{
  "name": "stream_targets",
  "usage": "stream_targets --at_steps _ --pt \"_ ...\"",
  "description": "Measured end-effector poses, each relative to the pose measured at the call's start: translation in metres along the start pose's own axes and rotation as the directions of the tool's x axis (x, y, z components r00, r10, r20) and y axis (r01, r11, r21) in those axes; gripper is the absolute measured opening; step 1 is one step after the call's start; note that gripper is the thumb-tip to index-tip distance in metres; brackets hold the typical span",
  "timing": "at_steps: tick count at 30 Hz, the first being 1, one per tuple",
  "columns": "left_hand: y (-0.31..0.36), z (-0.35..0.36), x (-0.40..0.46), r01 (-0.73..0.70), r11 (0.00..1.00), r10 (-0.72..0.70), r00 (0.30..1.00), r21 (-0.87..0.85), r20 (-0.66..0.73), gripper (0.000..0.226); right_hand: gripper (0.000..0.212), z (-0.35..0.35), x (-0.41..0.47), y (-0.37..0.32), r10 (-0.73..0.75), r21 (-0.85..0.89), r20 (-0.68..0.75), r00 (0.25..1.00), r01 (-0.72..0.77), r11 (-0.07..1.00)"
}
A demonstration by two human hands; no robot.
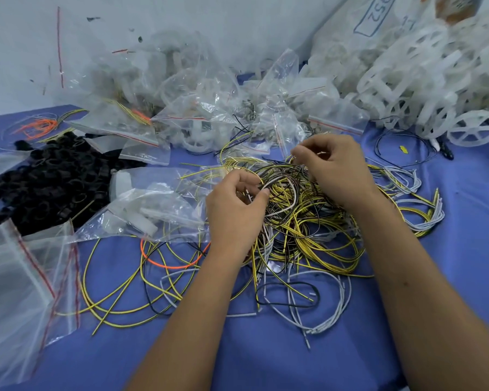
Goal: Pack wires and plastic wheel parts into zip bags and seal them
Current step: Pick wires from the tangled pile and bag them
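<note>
Meanwhile the left hand (pixel 237 206) is pinching wire ends with curled fingers in the wire tangle (pixel 299 218). Just beside it, the right hand (pixel 332 167) is pinching another strand, fingers curled narrow.

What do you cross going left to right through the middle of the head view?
Black rings pile → zip bag of white parts → left hand → tangled wires → right hand → grey wire bundle.

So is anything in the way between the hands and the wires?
No. Both the left hand and the right hand are already in the tangled wire pile, fingers curled on strands. Nothing visible lies between them and the wires.
</note>
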State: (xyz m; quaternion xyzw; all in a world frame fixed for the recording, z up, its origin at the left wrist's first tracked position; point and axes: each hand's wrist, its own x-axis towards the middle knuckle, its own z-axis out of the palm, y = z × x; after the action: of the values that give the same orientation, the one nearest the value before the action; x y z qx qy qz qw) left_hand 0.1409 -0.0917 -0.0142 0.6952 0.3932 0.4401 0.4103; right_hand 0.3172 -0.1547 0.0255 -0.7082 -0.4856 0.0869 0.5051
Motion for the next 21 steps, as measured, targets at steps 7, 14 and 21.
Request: stream_targets --at_steps 7,14,21 --pt "0.002 0.0 0.0 -0.005 0.994 0.002 1.0 -0.112 -0.027 0.012 0.025 0.004 -0.002 -0.001 -0.061 -0.23 0.233 0.971 0.116 0.966" --pt "0.002 -0.005 0.006 0.037 0.934 -0.101 0.982 -0.355 -0.163 0.018 0.034 0.004 -0.002 -0.003 -0.013 -0.203 0.25 0.968 0.066 0.977" --pt "0.002 -0.007 0.011 0.132 0.846 -0.299 0.92 -0.517 -0.253 0.019 0.011 0.004 -0.004 -0.005 -0.076 -0.308 0.303 0.95 0.173 0.935"
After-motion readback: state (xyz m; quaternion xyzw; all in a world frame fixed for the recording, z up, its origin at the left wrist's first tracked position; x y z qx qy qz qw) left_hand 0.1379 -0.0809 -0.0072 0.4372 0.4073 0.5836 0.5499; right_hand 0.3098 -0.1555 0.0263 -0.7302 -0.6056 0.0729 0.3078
